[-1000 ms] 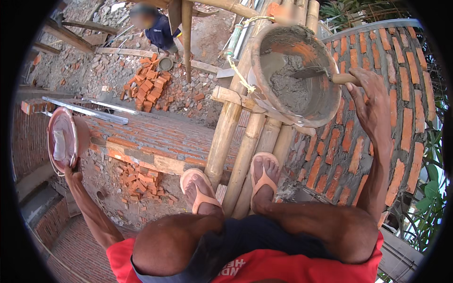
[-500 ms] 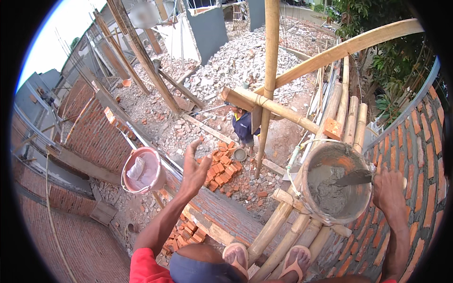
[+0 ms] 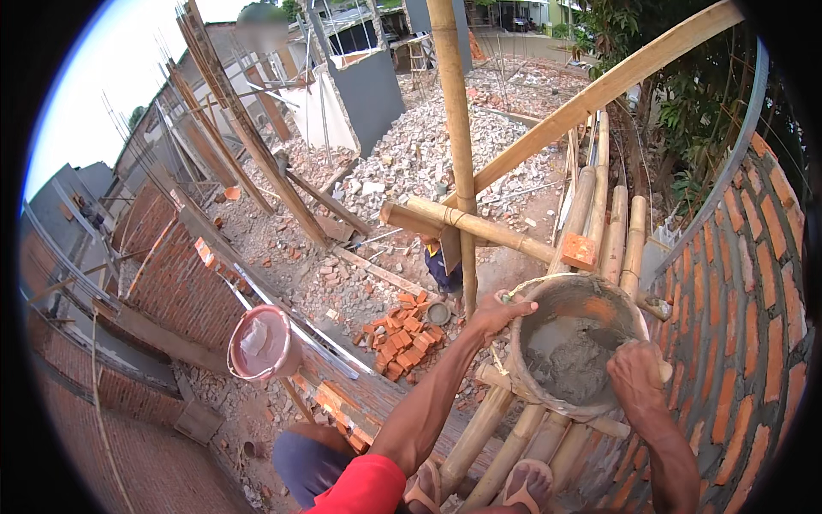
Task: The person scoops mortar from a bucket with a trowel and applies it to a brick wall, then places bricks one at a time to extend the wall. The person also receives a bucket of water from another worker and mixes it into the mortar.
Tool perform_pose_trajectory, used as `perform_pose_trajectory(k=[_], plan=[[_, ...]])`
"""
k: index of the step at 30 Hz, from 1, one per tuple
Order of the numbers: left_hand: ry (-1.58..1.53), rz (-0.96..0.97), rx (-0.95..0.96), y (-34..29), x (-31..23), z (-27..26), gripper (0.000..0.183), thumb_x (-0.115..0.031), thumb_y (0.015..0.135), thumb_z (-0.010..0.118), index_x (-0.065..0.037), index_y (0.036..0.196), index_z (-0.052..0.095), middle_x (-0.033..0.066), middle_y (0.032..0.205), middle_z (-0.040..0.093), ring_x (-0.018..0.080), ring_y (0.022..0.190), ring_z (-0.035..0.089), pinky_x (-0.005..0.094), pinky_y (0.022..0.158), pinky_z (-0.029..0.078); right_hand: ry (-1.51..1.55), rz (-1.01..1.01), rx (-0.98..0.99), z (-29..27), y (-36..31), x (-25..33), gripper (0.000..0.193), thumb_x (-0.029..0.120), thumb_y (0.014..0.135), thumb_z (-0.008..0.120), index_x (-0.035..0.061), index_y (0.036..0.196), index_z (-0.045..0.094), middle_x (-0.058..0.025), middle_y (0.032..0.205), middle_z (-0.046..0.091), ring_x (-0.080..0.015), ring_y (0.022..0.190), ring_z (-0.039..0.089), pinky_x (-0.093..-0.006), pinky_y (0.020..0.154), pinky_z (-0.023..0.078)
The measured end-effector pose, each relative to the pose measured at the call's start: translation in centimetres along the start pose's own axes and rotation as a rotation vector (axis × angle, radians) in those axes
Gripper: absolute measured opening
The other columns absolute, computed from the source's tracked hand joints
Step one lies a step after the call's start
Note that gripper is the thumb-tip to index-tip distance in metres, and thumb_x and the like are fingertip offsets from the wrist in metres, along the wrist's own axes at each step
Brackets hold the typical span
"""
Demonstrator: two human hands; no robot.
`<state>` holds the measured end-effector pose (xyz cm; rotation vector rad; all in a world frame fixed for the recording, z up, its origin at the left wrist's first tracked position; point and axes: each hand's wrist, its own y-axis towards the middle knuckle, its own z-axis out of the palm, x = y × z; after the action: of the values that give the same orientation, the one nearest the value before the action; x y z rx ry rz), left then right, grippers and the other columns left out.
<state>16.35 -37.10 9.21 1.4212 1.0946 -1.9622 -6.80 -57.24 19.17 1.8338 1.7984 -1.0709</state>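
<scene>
A bucket of grey mortar [image 3: 522,377] stands on the bamboo poles in front of me, to the right. My left hand [image 3: 503,315] grips its far left rim beside the rope handle, thumb stretched over the edge. Over the near right rim, my right hand [image 3: 638,377] is closed round a trowel [image 3: 666,371]. Only the butt of its wooden handle shows clearly; the fist and the mortar hide the blade. Wet mortar [image 3: 586,368] lies heaped inside the bucket. A single orange brick [image 3: 579,251] rests on the bamboo just beyond it.
My sandalled feet stand on bamboo poles [image 3: 479,437] high above rubble. A brick wall [image 3: 736,343] rises at right. A pink bucket [image 3: 282,364] sits on the wall ledge at left. An upright bamboo pole [image 3: 454,128] and a plank cross ahead. Below, a person [image 3: 443,272] stands near piled bricks [image 3: 401,338].
My left hand has come from open in the air to the bucket's rim. My right hand has moved left and down over the bucket with the trowel. The view has shifted.
</scene>
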Motion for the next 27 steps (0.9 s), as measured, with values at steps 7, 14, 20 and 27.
perform_pose_trajectory(k=[7, 14, 20, 27], plan=[[-0.102, -0.045, 0.067, -1.8, -1.0, 0.6, 0.051, -0.022, 0.074, 0.091, 0.0, 0.113, 0.066, 0.0074, 0.097, 0.068, 0.0167, 0.081, 0.062, 0.034, 0.067, 0.051, 0.139, 0.077, -0.165, -2.3, -3.4, -1.5, 0.008, 0.01, 0.084, 0.066, 0.0057, 0.088, 0.071, -0.0087, 0.083, 0.066, -0.0234, 0.08, 0.065, -0.0378, 0.067, 0.047], [0.085, 0.157, 0.164, -3.3, -3.7, 5.3, 0.045, -0.004, 0.068, 0.082, 0.007, 0.109, 0.068, 0.0077, 0.088, 0.07, 0.0176, 0.076, 0.063, 0.0333, 0.07, 0.053, 0.332, 0.425, -0.072, -0.4, -4.6, -4.7, 0.011, 0.007, 0.082, 0.067, 0.0011, 0.091, 0.07, -0.0142, 0.083, 0.068, -0.0285, 0.082, 0.067, -0.0415, 0.072, 0.05], [0.075, 0.23, 0.187, -4.0, -3.3, 6.4, 0.046, 0.001, 0.071, 0.081, 0.006, 0.115, 0.068, 0.0099, 0.095, 0.071, 0.0165, 0.083, 0.066, 0.0313, 0.074, 0.055, 0.437, 0.268, -0.041, 3.4, -2.3, -0.3, 0.022, 0.018, 0.083, 0.067, 0.0044, 0.1, 0.071, -0.0122, 0.082, 0.072, -0.0283, 0.086, 0.073, -0.0476, 0.075, 0.053], [-0.01, 0.188, 0.248, -4.4, -1.9, 6.5, 0.042, -0.005, 0.072, 0.082, 0.005, 0.111, 0.07, 0.0043, 0.079, 0.068, 0.009, 0.056, 0.054, 0.0256, 0.049, 0.041, 0.396, 0.284, -0.069, 4.4, -4.1, 0.2, 0.016, 0.015, 0.081, 0.064, 0.0052, 0.091, 0.073, -0.0153, 0.079, 0.074, -0.029, 0.075, 0.075, -0.0424, 0.063, 0.058]])
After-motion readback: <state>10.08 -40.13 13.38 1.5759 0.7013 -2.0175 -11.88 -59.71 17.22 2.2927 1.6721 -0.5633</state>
